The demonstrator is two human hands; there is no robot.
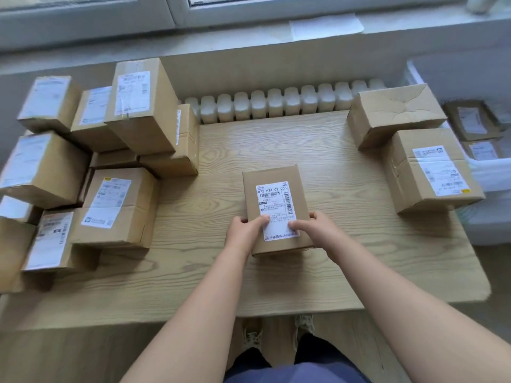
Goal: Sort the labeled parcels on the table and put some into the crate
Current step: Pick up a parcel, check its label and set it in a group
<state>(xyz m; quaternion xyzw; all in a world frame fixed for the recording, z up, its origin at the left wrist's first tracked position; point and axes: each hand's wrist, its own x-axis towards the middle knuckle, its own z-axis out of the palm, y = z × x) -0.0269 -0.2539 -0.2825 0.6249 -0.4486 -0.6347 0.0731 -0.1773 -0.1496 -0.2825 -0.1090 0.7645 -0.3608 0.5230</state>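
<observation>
Holding: left hand (246, 230) and right hand (312, 228) gripped the small parcel (276, 205), thumbs pressed on its label, other fingers curled round its sides.
Where: parcel sat label-up in the middle of the table (276, 280).
Done: 2 boxes (431, 172) sat on the right, and at least 2 more were in the crate (492, 172).
Left: the big pile (119, 205) on the left looked unsorted, so probably under halfway.
Room: open wood in the middle, but the right edge was crowded on the way to the crate.
</observation>
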